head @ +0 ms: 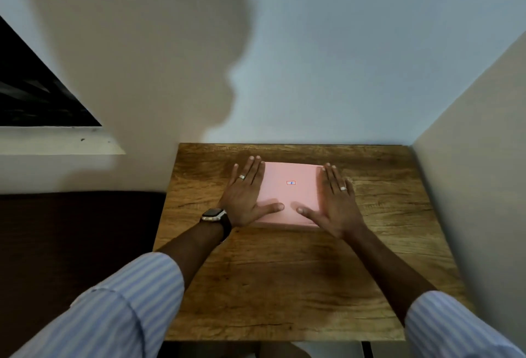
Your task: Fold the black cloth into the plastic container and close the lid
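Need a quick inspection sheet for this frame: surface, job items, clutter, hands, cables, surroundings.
Surface: wooden table, bare apart from the container.
Job's things: pink container flat on the table, lid on; black cloth not visible.
Clutter: nothing seen.
Hands: left hand and right hand lie flat, fingers spread, on the lid's left and right edges; a ring on each, watch on the left wrist.
Cables: nothing seen.
Surroundings: table set in a corner, wall behind and at right; dark window upper left; dark surface left of the table.
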